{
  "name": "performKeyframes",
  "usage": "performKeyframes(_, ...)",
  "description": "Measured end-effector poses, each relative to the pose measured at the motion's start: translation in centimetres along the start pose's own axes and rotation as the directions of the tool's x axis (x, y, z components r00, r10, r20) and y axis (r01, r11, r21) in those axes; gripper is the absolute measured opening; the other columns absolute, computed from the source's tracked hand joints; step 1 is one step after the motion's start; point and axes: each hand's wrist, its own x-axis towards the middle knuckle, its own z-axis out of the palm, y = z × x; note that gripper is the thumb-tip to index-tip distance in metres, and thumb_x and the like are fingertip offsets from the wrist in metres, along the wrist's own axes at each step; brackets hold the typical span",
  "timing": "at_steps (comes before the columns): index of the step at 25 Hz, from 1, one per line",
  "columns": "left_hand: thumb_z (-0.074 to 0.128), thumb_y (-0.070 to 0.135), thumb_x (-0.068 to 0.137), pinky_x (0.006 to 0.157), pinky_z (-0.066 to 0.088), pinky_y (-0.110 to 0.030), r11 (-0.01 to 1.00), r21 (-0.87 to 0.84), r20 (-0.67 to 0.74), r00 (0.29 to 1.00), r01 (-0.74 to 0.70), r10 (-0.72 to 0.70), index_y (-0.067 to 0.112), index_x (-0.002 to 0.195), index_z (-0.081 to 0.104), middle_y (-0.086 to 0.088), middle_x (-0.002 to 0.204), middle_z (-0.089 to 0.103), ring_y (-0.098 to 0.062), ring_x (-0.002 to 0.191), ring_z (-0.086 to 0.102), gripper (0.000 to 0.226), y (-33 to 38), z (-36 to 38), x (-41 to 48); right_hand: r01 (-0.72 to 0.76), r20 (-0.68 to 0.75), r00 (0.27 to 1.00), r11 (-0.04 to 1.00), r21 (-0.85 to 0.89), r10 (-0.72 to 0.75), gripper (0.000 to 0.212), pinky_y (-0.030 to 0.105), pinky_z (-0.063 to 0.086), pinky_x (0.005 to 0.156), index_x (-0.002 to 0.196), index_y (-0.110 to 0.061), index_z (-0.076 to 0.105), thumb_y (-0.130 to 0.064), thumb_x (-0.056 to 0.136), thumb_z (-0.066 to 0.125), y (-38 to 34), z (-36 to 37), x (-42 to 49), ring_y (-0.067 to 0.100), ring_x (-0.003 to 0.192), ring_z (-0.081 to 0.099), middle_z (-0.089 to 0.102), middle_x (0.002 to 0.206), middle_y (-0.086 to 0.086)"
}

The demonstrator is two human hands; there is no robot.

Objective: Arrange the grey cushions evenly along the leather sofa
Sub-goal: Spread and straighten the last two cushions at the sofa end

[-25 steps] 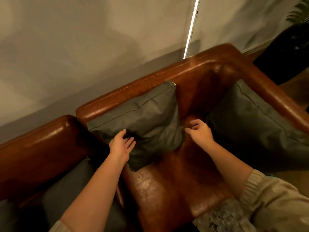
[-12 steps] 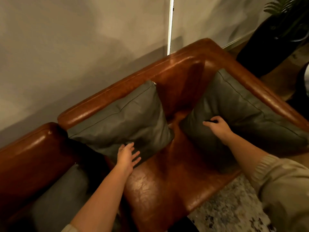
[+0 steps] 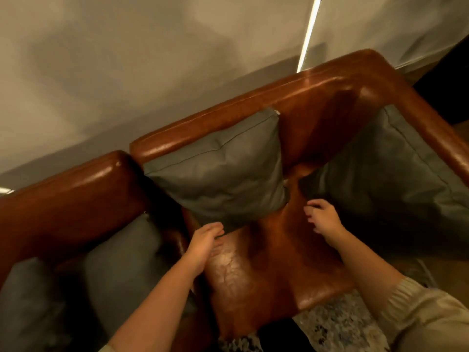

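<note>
Both hands were open and empty. The left hand (image 3: 203, 243) touched the near edge of the middle grey cushion (image 3: 220, 171) propped against the sofa's (image 3: 256, 270) back; the right hand (image 3: 323, 219) hovered beside the right cushion (image 3: 385, 168).

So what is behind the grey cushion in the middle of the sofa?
The middle grey cushion leans on the brown leather backrest, whose top roll shows above it. The backrest face directly behind is covered, so anything tucked there cannot be seen.
</note>
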Motion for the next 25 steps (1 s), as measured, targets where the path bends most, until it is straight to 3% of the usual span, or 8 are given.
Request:
performKeyframes(5,0.058,0.027,0.098,0.083,0.051,-0.037,0.997,-0.035,-0.083,0.995,-0.066,0.063,0.027,0.108,0.068,0.002,0.111,0.073,-0.019,0.099,0.069,0.015,-6.1,-3.7,-4.3,0.022,0.277,0.961,1.0,0.007,-0.023,0.016,0.028,0.036,0.055,0.111,-0.01,0.063,-0.006,0.096,0.061,1.5,7.4,-8.6,0.015,0.066,0.055,0.064,0.089,0.009)
performKeyframes(11,0.059,0.021,0.098,0.078,0.052,-0.038,0.969,-0.23,-0.277,0.961,-0.091,0.025,0.021,0.106,0.071,-0.004,0.103,0.075,-0.025,0.095,0.071,0.014,-13.2,-8.9,-6.6,0.173,0.451,0.891,0.96,-0.218,-0.058,0.015,0.018,0.043,0.046,0.105,-0.016,0.066,-0.007,0.093,0.062,3.9,14.2,-13.5,0.014,0.065,0.06,0.068,0.09,0.01)
performKeyframes(16,0.057,0.019,0.099,0.071,0.05,-0.037,0.956,-0.285,-0.268,0.963,-0.07,-0.009,0.017,0.102,0.07,-0.007,0.085,0.07,-0.023,0.076,0.069,0.014,-17.9,-14.9,-7.2,0.292,0.514,0.856,0.873,-0.391,-0.056,0.015,0.013,0.038,0.046,0.11,-0.006,0.065,-0.007,0.097,0.058,3.8,20.6,-16.1,0.016,0.072,0.058,0.061,0.088,0.006)
performKeyframes(19,0.056,0.017,0.099,0.066,0.048,-0.034,0.958,-0.282,-0.265,0.964,-0.06,-0.017,0.019,0.097,0.07,-0.007,0.081,0.067,-0.02,0.069,0.066,0.014,-20.4,-19.2,-7.1,0.255,0.503,0.864,0.86,-0.441,0.001,0.017,0.012,0.037,0.042,0.113,-0.001,0.062,-0.006,0.097,0.057,4.6,24.9,-17.6,0.014,0.067,0.053,0.055,0.082,0.005)
performKeyframes(22,0.059,0.017,0.097,0.068,0.05,-0.033,0.986,-0.154,-0.291,0.957,-0.067,0.02,0.018,0.094,0.071,-0.01,0.087,0.07,-0.017,0.07,0.065,0.013,-23.5,-24.7,-6.6,0.192,0.46,0.884,0.828,-0.527,0.088,0.023,0.026,0.042,0.056,0.116,-0.008,0.062,-0.015,0.095,0.064,6.4,30.4,-18.9,0.015,0.068,0.055,0.061,0.09,0.007)
performKeyframes(24,0.06,0.025,0.095,0.077,0.053,-0.032,0.961,0.243,-0.295,0.934,-0.131,0.202,0.021,0.101,0.072,-0.003,0.096,0.072,-0.015,0.081,0.067,0.014,-26.2,-29.4,-5.8,0.129,0.432,0.889,0.822,-0.554,0.151,0.039,0.031,0.046,0.061,0.127,-0.01,0.059,-0.022,0.092,0.071,7.9,34.1,-19.5,0.018,0.074,0.06,0.063,0.097,0.004)
performKeyframes(25,0.058,0.031,0.094,0.082,0.053,-0.033,0.866,0.476,-0.241,0.925,-0.153,0.296,0.022,0.107,0.071,0.0,0.1,0.072,-0.015,0.089,0.066,0.02,-27.5,-31.9,-5.4,0.105,0.417,0.893,0.824,-0.557,0.168,0.054,0.032,0.05,0.066,0.135,-0.011,0.054,-0.03,0.088,0.076,8.8,35.9,-19.6,0.02,0.083,0.065,0.064,0.106,0.004)
